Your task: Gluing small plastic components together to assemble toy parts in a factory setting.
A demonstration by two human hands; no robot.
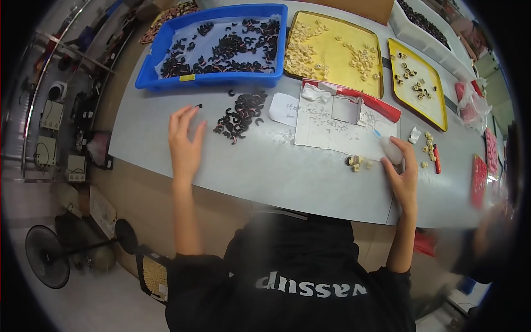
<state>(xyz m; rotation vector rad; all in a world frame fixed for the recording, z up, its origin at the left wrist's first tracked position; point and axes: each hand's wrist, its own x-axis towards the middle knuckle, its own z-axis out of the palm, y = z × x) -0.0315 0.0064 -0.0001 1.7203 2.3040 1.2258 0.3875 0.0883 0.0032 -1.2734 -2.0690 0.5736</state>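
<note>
My left hand (185, 141) is above the table with its thumb and fingers apart. A tiny black curved piece (199, 105) is at its fingertips; I cannot tell whether it touches them or lies on the table. To the right of that hand is a loose pile of similar black curved pieces (241, 115). My right hand (405, 169) is closed around a small translucent squeeze bottle (392, 150) with a thin blue tip, pointing up and left. Near its fingertips lie a few cream and black ring-like pieces (355, 161). Beyond is a white cardboard tray (315, 138) scattered with tiny silvery bits.
Behind the pile stands a blue tray (221, 82) of black pieces. Two yellow trays (332, 33) (437, 108) hold cream and ring-like pieces. A white bin (442, 55) sits at the far right. A red pen-like stick (437, 159) and crumpled tissue (414, 134) lie right of my right hand.
</note>
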